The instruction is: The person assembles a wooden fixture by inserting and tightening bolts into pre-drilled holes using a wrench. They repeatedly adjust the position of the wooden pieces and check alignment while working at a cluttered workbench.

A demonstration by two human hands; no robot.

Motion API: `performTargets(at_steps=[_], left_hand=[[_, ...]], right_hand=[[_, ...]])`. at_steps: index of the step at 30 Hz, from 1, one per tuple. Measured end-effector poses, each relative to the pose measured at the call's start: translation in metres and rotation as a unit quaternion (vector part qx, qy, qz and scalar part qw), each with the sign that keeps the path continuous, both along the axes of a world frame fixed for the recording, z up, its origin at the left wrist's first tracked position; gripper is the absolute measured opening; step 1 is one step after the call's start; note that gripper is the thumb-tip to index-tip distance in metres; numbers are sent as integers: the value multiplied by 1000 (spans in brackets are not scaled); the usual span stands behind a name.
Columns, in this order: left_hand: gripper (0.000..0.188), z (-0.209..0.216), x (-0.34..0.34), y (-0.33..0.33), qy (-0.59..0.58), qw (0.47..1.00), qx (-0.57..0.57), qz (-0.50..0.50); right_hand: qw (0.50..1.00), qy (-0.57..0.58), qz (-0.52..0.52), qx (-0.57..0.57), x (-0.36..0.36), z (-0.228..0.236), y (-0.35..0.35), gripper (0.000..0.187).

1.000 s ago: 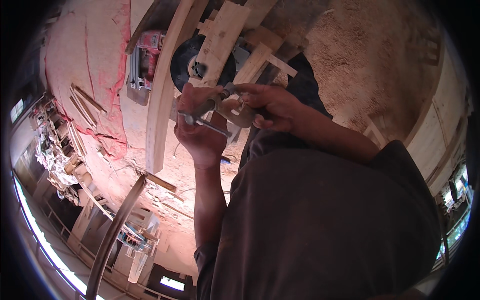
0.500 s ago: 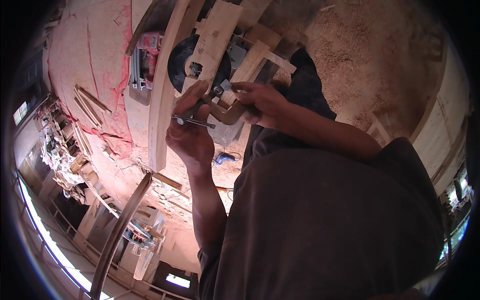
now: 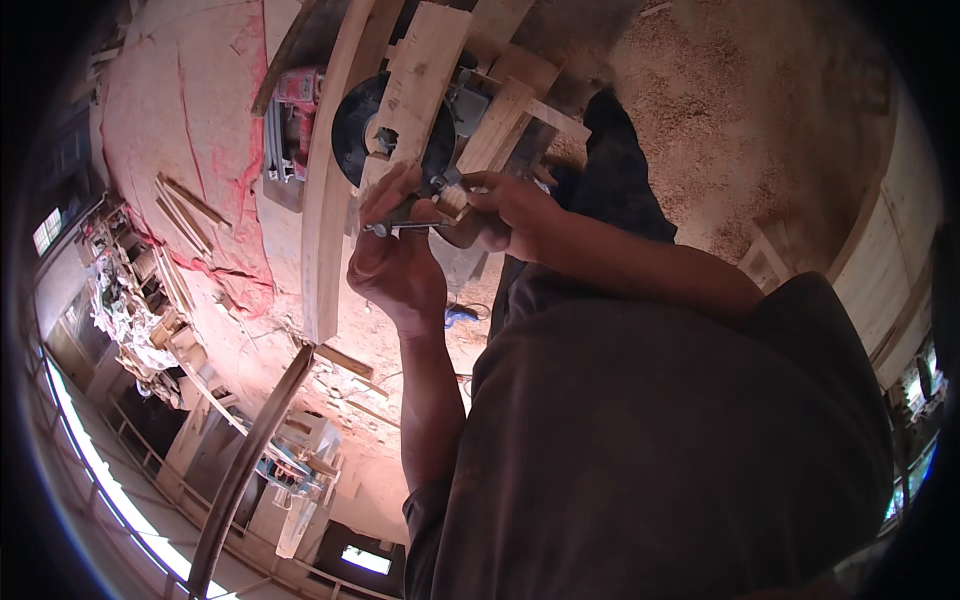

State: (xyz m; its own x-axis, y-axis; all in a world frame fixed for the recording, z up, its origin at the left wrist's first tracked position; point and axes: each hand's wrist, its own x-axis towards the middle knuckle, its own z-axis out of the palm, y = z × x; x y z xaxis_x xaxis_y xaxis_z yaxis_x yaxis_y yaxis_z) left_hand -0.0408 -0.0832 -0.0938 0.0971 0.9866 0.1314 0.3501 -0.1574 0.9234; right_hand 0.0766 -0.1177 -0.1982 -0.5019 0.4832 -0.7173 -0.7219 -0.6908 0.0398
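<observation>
Both hands are at a metal C-clamp (image 3: 463,231), in front of the near end of a light wooden board (image 3: 428,75) with a dark hole in it. My left hand (image 3: 400,278) is closed around the clamp's screw end, where a thin metal crossbar (image 3: 408,226) sticks out on both sides of the fingers. The fingers of my right hand (image 3: 522,212) grip the clamp's frame from the right and partly hide it. A small block-like metal end shows between the hands. Beneath the board lies a round black disc (image 3: 350,130).
A long, thick timber (image 3: 325,230) runs along the left of the hands. Past it sits a red power tool (image 3: 297,95). Shorter wood pieces (image 3: 497,128) lie beyond my right hand. A blue object (image 3: 460,316) lies below the hands. Wood shavings (image 3: 700,120) cover the ground at right.
Both hands stay on the clamp. My left hand has shifted slightly right and turned, so the crossbar now lies nearly level instead of sloping down to the right.
</observation>
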Motion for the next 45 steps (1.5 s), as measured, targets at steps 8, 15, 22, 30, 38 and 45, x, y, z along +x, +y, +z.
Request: performTargets(at_steps=[8,15,22,30,38,45], left_hand=[[35,-11,-6,8,4,996,-52,66],[34,-3,-14,15,-21,997,-68,6],[24,15,-1,17,105,993,-57,21],[28,-13,-1,12,138,985,94,41],[28,0,3,9,40,999,-27,23],[34,-18,-3,11,102,993,57,17]], right_hand=[[998,-25,61,1,8,-16,32,40],[993,-29,91,74,15,-16,40,33],[988,-28,123,90,19,-24,49,24],[981,-28,154,111,23,-33,54,21],[980,-28,167,107,27,-31,61,8],[981,-16,164,102,32,-31,67,6]])
